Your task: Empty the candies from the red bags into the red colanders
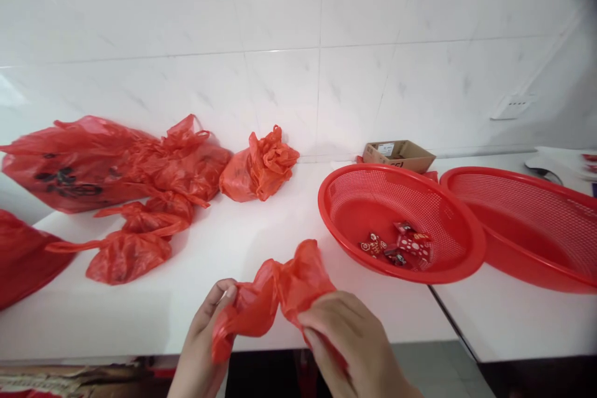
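The left hand (209, 318), thumb and fingers pinched shut on the film, holds one end of a thin red bag (303, 286) at six o'clock on the white table (261, 224); too hard a pull could, I'd say, tear its narrow middle. The bag stretches roughly nine to three, one flap poking toward one o'clock, though I can't tell its mouth. The right hand (359, 336) grips the other end, a red basket (349, 205) at its two o'clock.
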Available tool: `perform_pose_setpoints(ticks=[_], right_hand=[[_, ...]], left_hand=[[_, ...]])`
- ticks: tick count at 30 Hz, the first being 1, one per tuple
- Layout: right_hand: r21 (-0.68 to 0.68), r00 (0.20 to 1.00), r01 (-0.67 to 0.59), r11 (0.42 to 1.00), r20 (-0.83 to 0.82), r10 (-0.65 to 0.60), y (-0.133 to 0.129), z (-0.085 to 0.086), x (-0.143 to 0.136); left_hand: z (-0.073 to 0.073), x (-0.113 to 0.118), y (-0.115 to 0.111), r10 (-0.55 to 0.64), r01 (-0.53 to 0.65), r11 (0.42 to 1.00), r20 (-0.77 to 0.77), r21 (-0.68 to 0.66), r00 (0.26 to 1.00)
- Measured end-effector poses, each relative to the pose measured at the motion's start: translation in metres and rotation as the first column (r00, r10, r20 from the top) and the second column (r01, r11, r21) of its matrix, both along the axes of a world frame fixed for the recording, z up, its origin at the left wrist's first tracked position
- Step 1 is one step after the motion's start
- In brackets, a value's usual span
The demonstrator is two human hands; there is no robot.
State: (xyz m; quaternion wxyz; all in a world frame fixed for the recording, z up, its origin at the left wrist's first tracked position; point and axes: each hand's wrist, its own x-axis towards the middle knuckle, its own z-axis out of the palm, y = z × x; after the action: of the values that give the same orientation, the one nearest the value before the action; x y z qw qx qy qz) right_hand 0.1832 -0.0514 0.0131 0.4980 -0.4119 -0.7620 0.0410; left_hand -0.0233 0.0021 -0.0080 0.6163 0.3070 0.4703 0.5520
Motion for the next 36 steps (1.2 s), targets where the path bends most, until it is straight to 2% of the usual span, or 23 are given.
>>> perform_pose_setpoints(ticks=[2,7,10,12,14,17,20,22,24,27,29,31,33,34,36], right_hand=[[-0.099,0.994,0.009,0.995,0.107,0.001,0.016,-0.008,-0.01],[-0.225,0.909,0.257,0.94,0.387,-0.156,0.056,-0.036,-0.006],[-0.224,0.865,0.335,0.915,0.459,-0.204,0.061,-0.034,0.003],[-0.161,0.882,0.336,0.928,0.4,-0.25,0.056,-0.026,0.002],[-0.108,0.926,0.268,0.957,0.303,-0.225,0.049,-0.019,-0.006],[-0.137,0.985,0.057,0.989,0.168,-0.033,0.046,-0.015,-0.024],[-0.22,0.989,-0.115,0.969,0.065,0.132,0.056,-0.019,-0.034],[-0.29,0.98,-0.155,0.944,0.077,0.184,0.065,-0.025,-0.033],[-0.384,0.97,-0.123,0.915,0.148,0.192,0.07,-0.033,-0.026],[-0.528,0.953,0.0,0.849,0.257,0.159,0.07,-0.043,-0.01],[-0.561,0.939,0.048,0.826,0.307,0.153,0.066,-0.046,0.001],[-0.545,0.92,0.043,0.838,0.348,0.179,0.063,-0.043,0.01],[-0.515,0.894,0.036,0.857,0.401,0.203,0.06,-0.036,0.017],[-0.496,0.882,0.049,0.867,0.429,0.196,0.059,-0.032,0.018],[-0.437,0.867,0.127,0.89,0.484,0.114,0.058,-0.025,0.02]], left_hand=[[0.006,0.009,-0.006,-0.016,0.016,1.0,0.009,-0.009,1.0],[0.015,0.012,-0.015,-0.037,0.037,0.995,-0.002,-0.087,0.999],[0.017,0.002,-0.013,-0.004,0.006,0.994,0.025,-0.108,1.0],[0.018,-0.003,-0.011,0.004,-0.003,0.995,0.017,-0.101,1.0],[0.018,-0.003,-0.01,-0.024,0.023,0.996,-0.008,-0.088,1.0],[0.015,0.006,-0.011,-0.111,0.11,0.992,-0.012,-0.061,0.994],[0.009,0.009,-0.012,-0.254,0.253,0.966,-0.033,-0.047,0.967],[0.008,0.002,-0.011,-0.305,0.302,0.952,-0.062,-0.045,0.95],[0.01,-0.012,-0.007,-0.23,0.227,0.973,-0.085,-0.044,0.97],[0.016,-0.041,0.004,0.024,-0.025,1.0,-0.131,-0.011,0.991],[0.017,-0.058,0.013,0.138,-0.131,0.99,-0.196,0.048,0.971],[0.014,-0.069,0.024,0.202,-0.179,0.979,-0.314,0.098,0.928],[0.009,-0.072,0.032,0.255,-0.211,0.967,-0.506,0.143,0.824],[0.007,-0.071,0.033,0.29,-0.22,0.957,-0.618,0.19,0.73],[0.008,-0.064,0.031,0.41,-0.185,0.911,-0.77,0.367,0.488]])
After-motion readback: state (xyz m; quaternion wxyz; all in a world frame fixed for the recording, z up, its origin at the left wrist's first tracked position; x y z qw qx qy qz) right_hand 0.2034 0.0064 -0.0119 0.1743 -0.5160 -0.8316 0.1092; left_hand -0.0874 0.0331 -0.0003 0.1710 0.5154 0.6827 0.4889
